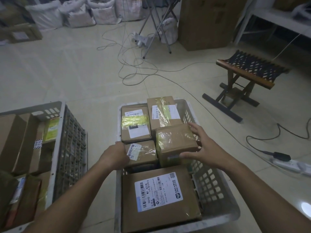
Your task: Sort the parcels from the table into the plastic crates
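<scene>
Cardboard parcel [175, 143] in white crate [217, 182], right hand [200, 147] spread loosely round it, left hand [114, 155] on neighbouring parcel [143, 153], grip unclear

both hands over the white crate [217, 187] of parcels. right hand [204, 148] spread on a yellow-taped box [175, 143], fingers along its far side, thumb at its near edge. left hand [114, 154] curled on a small labelled box [143, 153], just beside the thumb. second crate [62, 148] left.
</scene>
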